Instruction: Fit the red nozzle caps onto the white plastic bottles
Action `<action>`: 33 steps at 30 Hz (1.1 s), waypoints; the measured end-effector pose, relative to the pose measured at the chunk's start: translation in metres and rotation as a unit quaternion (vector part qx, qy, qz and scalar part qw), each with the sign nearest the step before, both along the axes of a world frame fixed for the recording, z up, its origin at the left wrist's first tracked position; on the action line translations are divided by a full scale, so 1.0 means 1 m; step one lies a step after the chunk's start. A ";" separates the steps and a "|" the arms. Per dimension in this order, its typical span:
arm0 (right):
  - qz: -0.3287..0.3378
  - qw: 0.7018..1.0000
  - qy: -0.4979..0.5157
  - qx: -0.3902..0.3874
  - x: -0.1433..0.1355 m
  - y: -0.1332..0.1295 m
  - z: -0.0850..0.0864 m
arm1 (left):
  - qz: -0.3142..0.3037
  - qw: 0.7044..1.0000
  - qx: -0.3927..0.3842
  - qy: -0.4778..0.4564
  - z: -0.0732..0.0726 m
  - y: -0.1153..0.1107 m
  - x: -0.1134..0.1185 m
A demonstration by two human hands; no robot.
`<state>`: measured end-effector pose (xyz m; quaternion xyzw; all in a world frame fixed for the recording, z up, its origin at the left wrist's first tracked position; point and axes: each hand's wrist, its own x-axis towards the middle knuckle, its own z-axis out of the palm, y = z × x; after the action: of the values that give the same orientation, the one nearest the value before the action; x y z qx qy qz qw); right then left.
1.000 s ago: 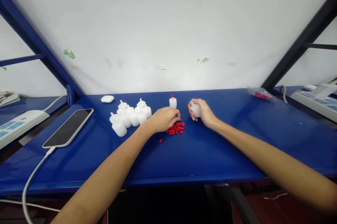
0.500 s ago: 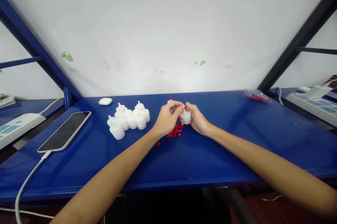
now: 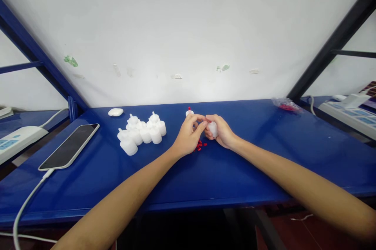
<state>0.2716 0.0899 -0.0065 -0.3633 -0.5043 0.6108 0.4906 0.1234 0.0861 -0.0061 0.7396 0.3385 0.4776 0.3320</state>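
My right hand [image 3: 222, 130] is wrapped round a small white bottle [image 3: 212, 129] with a red cap at its top. My left hand [image 3: 190, 132] reaches the cap from the left, its thumb and fingertips pinched close to it. Small red caps [image 3: 200, 146] lie on the blue table, partly hidden by my left hand. Behind that hand stands another white bottle [image 3: 189, 112] with a red cap. To the left is a group of several white bottles [image 3: 141, 130] with bare nozzles.
At the left a phone [image 3: 69, 147] lies plugged into a white cable, with a white case [image 3: 115, 112] farther back. A clear bag with red pieces [image 3: 287, 106] sits at the back right. Power strips [image 3: 20, 140] flank the table [image 3: 235, 187].
The held bottle has turned and shifted slightly right with my right hand. My left hand has moved a little right and now covers more of the red caps.
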 end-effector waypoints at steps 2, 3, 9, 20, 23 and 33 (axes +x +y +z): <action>0.005 1.000 -0.014 0.014 0.002 0.002 -0.001 | 0.003 0.999 0.026 0.024 0.000 -0.002 -0.001; 0.007 1.000 -0.022 0.021 0.002 0.002 -0.002 | 0.002 0.999 0.039 0.032 0.001 -0.002 -0.002; -0.013 0.996 -0.062 0.068 0.004 0.006 -0.007 | 0.032 0.995 0.075 0.059 0.003 0.002 -0.003; -0.041 0.974 -0.164 0.150 0.001 0.001 0.000 | 0.047 0.943 0.261 0.201 0.006 0.010 -0.015; -0.060 0.967 -0.183 0.165 0.003 0.002 0.001 | 0.074 0.940 0.264 0.202 0.007 0.011 -0.016; -0.070 0.912 -0.324 0.243 0.017 0.005 -0.003 | 0.036 0.971 0.220 0.090 -0.001 0.014 -0.014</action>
<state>0.2886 0.0953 -0.0098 -0.4451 -0.7415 0.2828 0.4147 0.1093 0.1000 -0.0074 0.8219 0.2798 0.4834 0.1121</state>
